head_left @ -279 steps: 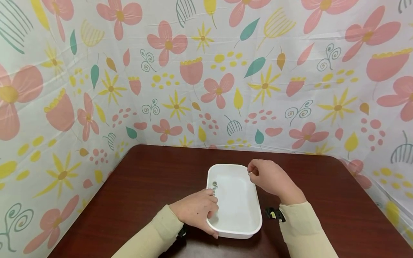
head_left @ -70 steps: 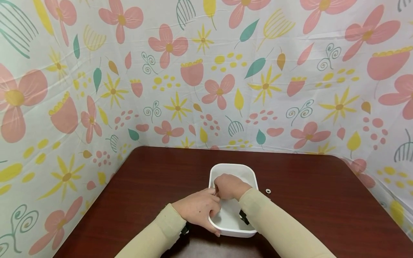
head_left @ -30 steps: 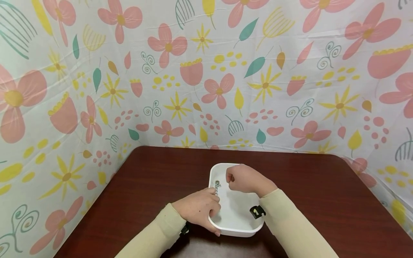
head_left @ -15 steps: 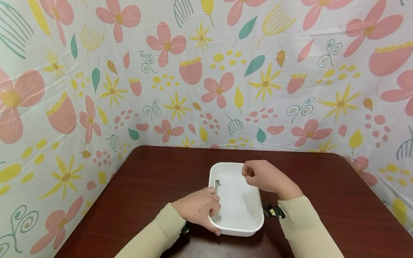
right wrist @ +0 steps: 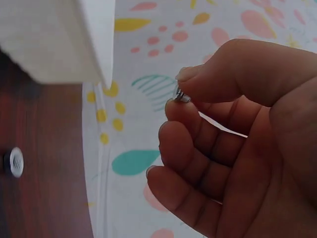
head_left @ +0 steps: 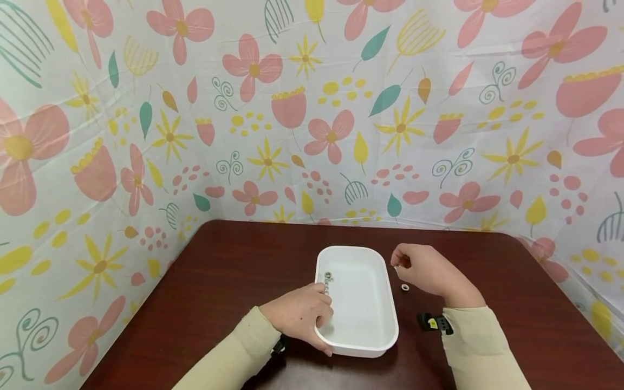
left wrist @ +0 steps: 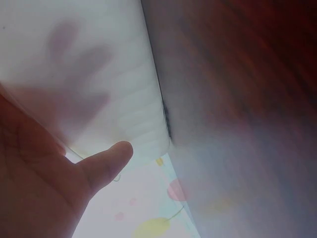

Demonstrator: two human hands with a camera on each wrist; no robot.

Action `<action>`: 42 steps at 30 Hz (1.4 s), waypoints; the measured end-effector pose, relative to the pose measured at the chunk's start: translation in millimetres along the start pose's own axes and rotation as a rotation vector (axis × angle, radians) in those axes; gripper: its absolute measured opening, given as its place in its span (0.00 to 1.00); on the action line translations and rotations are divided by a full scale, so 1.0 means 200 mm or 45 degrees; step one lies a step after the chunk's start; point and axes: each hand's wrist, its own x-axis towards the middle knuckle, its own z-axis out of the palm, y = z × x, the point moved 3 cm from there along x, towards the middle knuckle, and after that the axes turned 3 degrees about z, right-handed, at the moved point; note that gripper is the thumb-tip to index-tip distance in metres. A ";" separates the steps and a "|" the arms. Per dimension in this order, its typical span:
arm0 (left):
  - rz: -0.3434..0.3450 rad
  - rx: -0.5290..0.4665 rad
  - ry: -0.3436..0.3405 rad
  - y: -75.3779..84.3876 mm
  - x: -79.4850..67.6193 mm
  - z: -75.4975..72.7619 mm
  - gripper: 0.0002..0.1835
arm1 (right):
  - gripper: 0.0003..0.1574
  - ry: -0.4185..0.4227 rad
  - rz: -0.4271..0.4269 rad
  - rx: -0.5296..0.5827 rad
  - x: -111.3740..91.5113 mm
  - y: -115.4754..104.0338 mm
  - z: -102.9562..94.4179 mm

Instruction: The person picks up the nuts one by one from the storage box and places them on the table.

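Observation:
My left hand [head_left: 299,315] grips the left wall of a white plastic box [head_left: 358,351]. Its fingers go over the rim to the inside, and the thumb [left wrist: 111,161] stays outside. Through the translucent wall, the left wrist view shows the fingers as shadows. Just right of the box, my right hand [head_left: 429,273] pinches a small metal nut [right wrist: 181,94] between thumb and index finger, above the table. A second nut [head_left: 405,287], ring-shaped and silvery, lies on the table below that hand. Inside the box, several small metal nuts [head_left: 328,276] sit in a row along the left wall, partly hidden by my left fingers.
The dark brown wooden table [head_left: 253,260] extends on all sides of the box. A white cloth with printed flowers [head_left: 331,135] hangs behind the table and along its sides. Each wrist wears a black strap [head_left: 434,322].
My right hand has come up from the left side inside the box, crossed the right rim with the nut and is now outside it. My left hand keeps its place on the wall.

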 end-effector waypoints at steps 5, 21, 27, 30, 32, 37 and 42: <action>-0.004 0.005 0.002 0.00 0.00 0.00 0.34 | 0.05 -0.013 0.062 -0.037 -0.01 0.08 0.00; 0.017 0.004 0.017 0.00 0.00 0.00 0.34 | 0.03 -0.111 0.155 -0.043 0.00 0.26 0.08; 0.001 0.000 0.000 0.01 0.01 0.00 0.34 | 0.02 -0.158 0.180 -0.026 0.00 0.33 0.11; -0.005 -0.003 -0.001 0.01 0.01 0.00 0.34 | 0.01 -0.173 0.193 -0.035 0.01 0.36 0.13; -0.007 -0.004 -0.002 0.01 0.00 0.00 0.34 | 0.02 -0.187 0.201 -0.023 0.01 0.38 0.15; -0.006 0.004 0.007 0.00 0.00 0.00 0.34 | 0.07 -0.225 0.232 0.019 0.02 0.41 0.18; -0.007 0.002 0.015 0.00 0.00 0.00 0.34 | 0.10 -0.227 0.212 -0.023 0.02 0.41 0.19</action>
